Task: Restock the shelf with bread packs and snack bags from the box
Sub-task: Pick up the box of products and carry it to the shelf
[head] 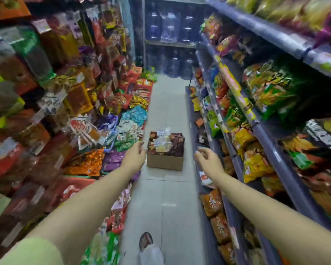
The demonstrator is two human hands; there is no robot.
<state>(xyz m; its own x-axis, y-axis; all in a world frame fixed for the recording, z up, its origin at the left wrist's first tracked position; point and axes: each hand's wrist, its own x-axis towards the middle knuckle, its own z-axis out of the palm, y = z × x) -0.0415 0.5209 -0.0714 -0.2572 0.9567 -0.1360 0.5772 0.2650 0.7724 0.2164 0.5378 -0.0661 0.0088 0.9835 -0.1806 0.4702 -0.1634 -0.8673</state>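
From the head view, a narrow shop aisle runs ahead over a pale tiled floor [166, 104]. A cardboard box [165, 161] sits on the floor in the middle of the aisle, open at the top and filled with packs: dark brown snack bags [177, 145] along the right side and clear bread packs [163, 143] with white labels piled toward the middle and left.

Both arms stretch forward toward the box. The left hand [137, 154] is just beside the box's near left corner, its fingertips level with the rim, fingers loosely bent and holding nothing; whether it touches the cardboard cannot be told. The right hand [208, 156] hovers to the right of the box, apart from it, in front of the lower shelf edges, fingers relaxed and slightly curled, also empty.

On the right stands a grey metal shelf [264, 131] with several tiers crowded with colourful snack bags. On the left, hanging packets and heaped sweets [130, 129] fill the wall and bins down to the floor. At the far end, large blue water bottles [170, 25] are stacked on a rack. A sandalled foot [146, 240] shows at the bottom, on the tiles.
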